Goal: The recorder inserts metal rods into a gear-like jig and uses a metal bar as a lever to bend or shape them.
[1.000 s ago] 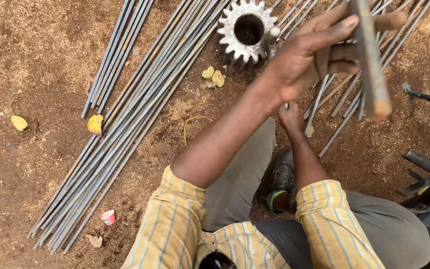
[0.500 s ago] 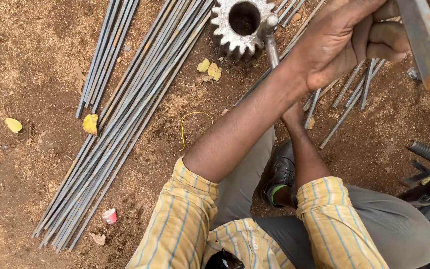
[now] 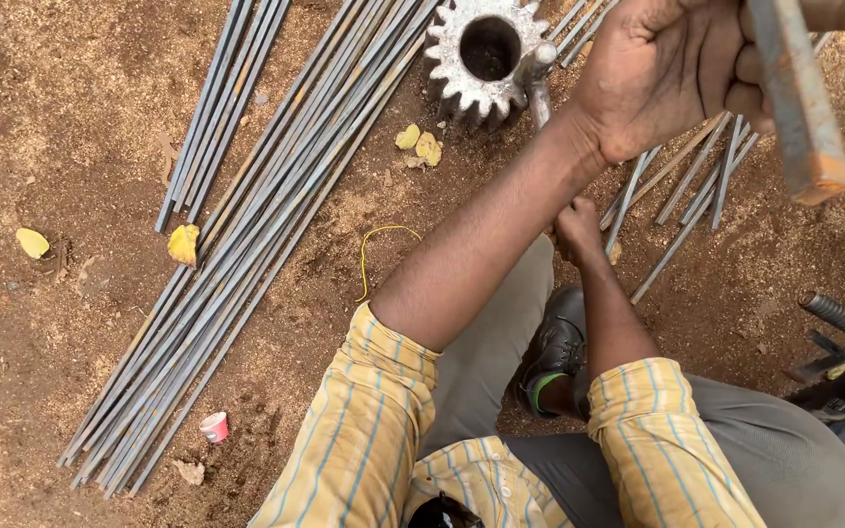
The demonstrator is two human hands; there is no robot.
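My left hand [image 3: 672, 73] is raised at the top right, shut on a hammer whose rusty steel head [image 3: 799, 98] looms blurred close to the camera. Lower down, my right hand [image 3: 579, 230] is closed around a thin steel rod [image 3: 538, 88] that runs up to the edge of a large toothed gear wheel [image 3: 481, 54] lying on the dirt. Several short cut rods [image 3: 682, 196] lie scattered just to the right of that hand. My dark shoe [image 3: 555, 357] rests below it.
A long bundle of steel rods [image 3: 246, 244] lies diagonally across the dirt, with a smaller bundle [image 3: 212, 117] to its left. Yellow scraps [image 3: 184, 242], a yellow wire loop [image 3: 374, 249] and a small paper cup [image 3: 214, 426] are scattered about. Dark machine parts [image 3: 843, 362] stand at the right edge.
My left hand has lifted the hammer higher and to the right, closer to the camera. My right hand stays on the rod beside the gear.
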